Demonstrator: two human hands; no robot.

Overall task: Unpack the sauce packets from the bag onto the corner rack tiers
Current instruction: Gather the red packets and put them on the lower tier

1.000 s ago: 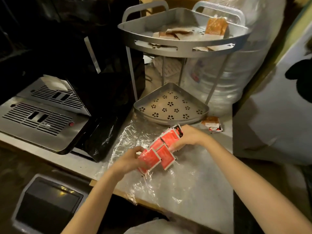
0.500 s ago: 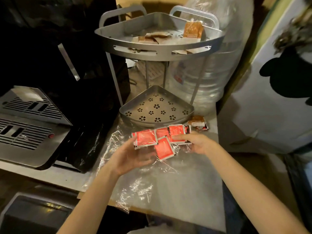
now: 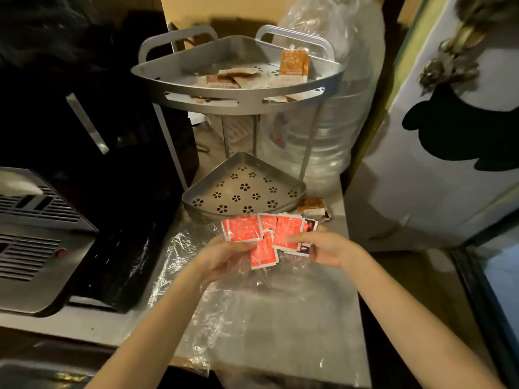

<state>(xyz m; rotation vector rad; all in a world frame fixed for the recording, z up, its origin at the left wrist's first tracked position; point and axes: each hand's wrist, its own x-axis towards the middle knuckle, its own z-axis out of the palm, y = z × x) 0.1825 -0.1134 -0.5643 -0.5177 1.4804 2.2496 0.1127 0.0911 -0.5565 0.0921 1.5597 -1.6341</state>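
Note:
Both hands hold a fanned bunch of red sauce packets [image 3: 259,233] just in front of the corner rack's lower tier [image 3: 283,209]. My left hand [image 3: 222,258] grips the bunch from the left and below; my right hand [image 3: 325,247] pinches its right end. A clear plastic bag [image 3: 224,313] lies flat on the counter under the hands. The lower tier, perforated with flower holes, holds nothing. The rack's upper tier [image 3: 238,103] carries several brown and orange packets [image 3: 292,63].
Loose orange packets [image 3: 313,206] lie on the counter right of the lower tier. A black and silver coffee machine [image 3: 42,242] stands at left. Behind the rack is a large clear water jug [image 3: 337,130]. A white panel [image 3: 438,175] borders the counter at right.
The red packets have been lifted from the bag and carried toward the rack's lower tier, fanned flatter between both hands. The camera view has tilted up and shifted.

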